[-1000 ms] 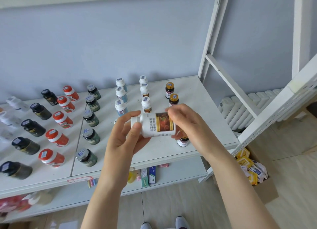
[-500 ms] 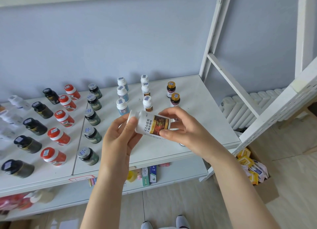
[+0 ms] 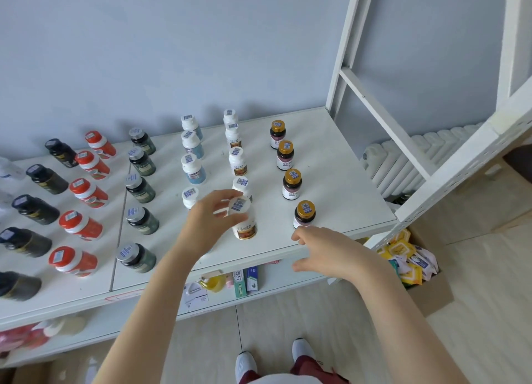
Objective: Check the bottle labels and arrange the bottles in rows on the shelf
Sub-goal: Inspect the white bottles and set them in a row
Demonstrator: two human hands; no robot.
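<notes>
head | left hand (image 3: 207,225) grips white bottle (image 3: 245,228), fifth in row | right hand (image 3: 328,251) released | gold-capped bottles (image 3: 292,183): 4

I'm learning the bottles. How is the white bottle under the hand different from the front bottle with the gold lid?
The white plastic bottle with an orange picture label has a white cap; the dark bottle has a gold cap. The left hand grips the white plastic bottle by its cap; no hand holds the dark bottle. Both stand upright with a barcode sticker on top.
</notes>
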